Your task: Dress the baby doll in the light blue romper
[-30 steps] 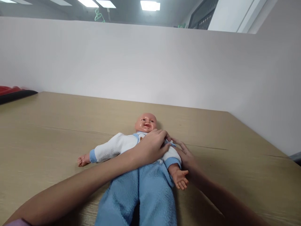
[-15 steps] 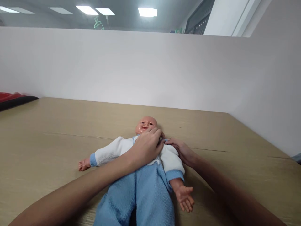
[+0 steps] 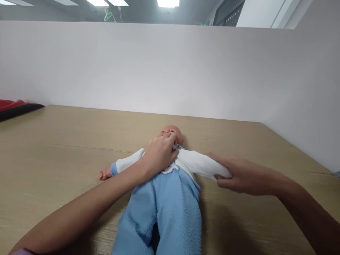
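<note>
A baby doll (image 3: 171, 129) lies on its back with its head away from me, dressed in a fleecy white and blue outfit (image 3: 175, 209). My left hand (image 3: 160, 152) rests across the chest, fingers closed on the outfit's collar by the chin, covering the lower part of the doll's face. Out to the side, my right hand (image 3: 236, 173) grips the white sleeve (image 3: 202, 163) near its cuff end and holds it stretched away from the body. The doll's hand on that side is hidden. Its other hand (image 3: 105, 173) sticks out of a blue cuff.
The doll lies on a wood-grain table (image 3: 79, 131) with a white partition (image 3: 159, 71) behind it and to the right. At the far left edge sits a red and black item (image 3: 16, 108), partly cut off. Ceiling lights show above the partition.
My right hand has moved from the doll's shoulder to the sleeve end, and the sleeve now points out to the right. My left hand stays at the collar. The view has tilted slightly down.
</note>
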The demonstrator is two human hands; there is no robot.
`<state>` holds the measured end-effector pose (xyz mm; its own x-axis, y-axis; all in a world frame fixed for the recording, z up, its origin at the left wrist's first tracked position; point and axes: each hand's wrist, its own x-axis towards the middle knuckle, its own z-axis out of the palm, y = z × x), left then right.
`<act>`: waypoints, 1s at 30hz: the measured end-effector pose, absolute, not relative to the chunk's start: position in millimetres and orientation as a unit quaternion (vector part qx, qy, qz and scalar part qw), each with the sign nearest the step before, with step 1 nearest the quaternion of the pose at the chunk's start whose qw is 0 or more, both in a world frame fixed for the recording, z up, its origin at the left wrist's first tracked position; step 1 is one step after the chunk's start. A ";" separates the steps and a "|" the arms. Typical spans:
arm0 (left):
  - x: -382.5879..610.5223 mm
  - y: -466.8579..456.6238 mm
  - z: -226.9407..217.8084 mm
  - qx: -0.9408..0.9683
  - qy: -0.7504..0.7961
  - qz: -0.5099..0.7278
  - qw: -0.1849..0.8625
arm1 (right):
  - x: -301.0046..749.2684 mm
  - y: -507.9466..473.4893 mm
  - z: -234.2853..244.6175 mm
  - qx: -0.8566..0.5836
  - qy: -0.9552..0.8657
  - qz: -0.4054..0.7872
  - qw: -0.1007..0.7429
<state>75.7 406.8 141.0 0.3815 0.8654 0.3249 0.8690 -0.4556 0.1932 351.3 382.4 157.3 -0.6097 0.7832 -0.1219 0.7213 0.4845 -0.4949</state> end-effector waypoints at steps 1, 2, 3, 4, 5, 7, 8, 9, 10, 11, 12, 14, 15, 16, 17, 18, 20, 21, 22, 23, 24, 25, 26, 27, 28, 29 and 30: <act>75.9 406.6 141.1 -0.834 -0.515 -0.195 -0.002 | 355.5 387.4 160.2 -0.436 -0.859 0.261 0.053; 76.6 406.6 140.2 -0.837 -0.512 -0.193 -0.007 | 357.7 391.7 161.3 -0.435 -0.859 0.267 0.047; 77.6 406.8 138.7 -0.838 -0.512 -0.189 -0.009 | 358.1 394.9 161.0 -0.433 -0.859 0.272 0.040; 78.8 406.9 136.9 -0.838 -0.513 -0.186 -0.010 | 357.2 397.0 159.7 -0.433 -0.858 0.275 0.032; 80.0 407.1 135.1 -0.839 -0.511 -0.187 -0.013 | 355.5 398.2 157.7 -0.434 -0.858 0.274 0.025; 80.7 406.6 133.2 -0.841 -0.500 -0.204 -0.025 | 352.4 399.2 152.8 -0.441 -0.858 0.262 0.024; 79.7 405.7 133.3 -0.843 -0.490 -0.219 -0.033 | 351.7 399.8 149.7 -0.441 -0.859 0.257 0.030; 77.4 404.1 134.0 -0.845 -0.478 -0.236 -0.042 | 351.9 400.7 146.1 -0.439 -0.861 0.255 0.041; 73.7 401.6 134.9 -0.845 -0.466 -0.256 -0.050 | 352.7 401.7 141.7 -0.433 -0.862 0.255 0.056; 68.3 398.1 135.6 -0.844 -0.455 -0.278 -0.059 | 353.8 402.6 136.5 -0.426 -0.865 0.256 0.074; 61.2 393.3 135.6 -0.840 -0.446 -0.300 -0.068 | 354.9 402.9 130.4 -0.418 -0.867 0.254 0.092; 43.1 379.3 131.7 -0.828 -0.437 -0.341 -0.084 | 355.2 399.8 115.7 -0.409 -0.874 0.229 0.127; 32.7 370.2 127.3 -0.820 -0.438 -0.358 -0.092 | 353.8 395.5 107.4 -0.417 -0.875 0.194 0.151; 22.3 359.8 121.3 -0.808 -0.444 -0.372 -0.102 | 351.2 389.0 99.0 -0.432 -0.872 0.147 0.178; 12.3 348.9 113.9 -0.792 -0.457 -0.385 -0.126 | 347.3 380.6 90.9 -0.451 -0.862 0.087 0.215; 3.4 337.9 105.7 -0.769 -0.475 -0.391 -0.171 | 342.3 370.5 83.5 -0.477 -0.839 0.020 0.260; -10.0 318.5 89.7 -0.711 -0.510 -0.402 -0.272 | 329.9 348.3 72.5 -0.481 -0.813 -0.025 0.328; -14.1 311.4 83.0 -0.686 -0.523 -0.393 -0.320 | 323.2 337.7 69.3 -0.467 -0.811 -0.003 0.352; -16.7 306.4 77.7 -0.665 -0.529 -0.386 -0.357 | 316.7 328.7 67.5 -0.451 -0.810 0.038 0.372; -18.0 303.7 74.0 -0.651 -0.531 -0.382 -0.385 | 310.9 321.8 66.7 -0.436 -0.807 0.092 0.388; -18.4 303.1 71.6 -0.642 -0.527 -0.383 -0.404 | 306.0 317.3 66.6 -0.424 -0.799 0.152 0.399; -18.2 304.1 70.2 -0.637 -0.519 -0.390 -0.416 | 302.5 315.3 66.4 -0.416 -0.785 0.214 0.406; -18.0 306.3 69.5 -0.633 -0.508 -0.399 -0.426 | 300.3 315.6 65.9 -0.411 -0.766 0.276 0.410; -18.0 309.1 69.1 -0.628 -0.499 -0.409 -0.436 | 299.5 317.7 64.7 -0.409 -0.743 0.338 0.409; -18.2 312.1 68.8 -0.620 -0.493 -0.417 -0.446 | 299.8 321.2 63.0 -0.410 -0.714 0.397 0.405; -18.7 314.9 68.3 -0.609 -0.493 -0.423 -0.454 | 301.0 325.6 61.0 -0.418 -0.681 0.446 0.403; -19.3 317.3 67.5 -0.597 -0.499 -0.430 -0.459 | 302.5 330.3 58.9 -0.430 -0.647 0.485 0.401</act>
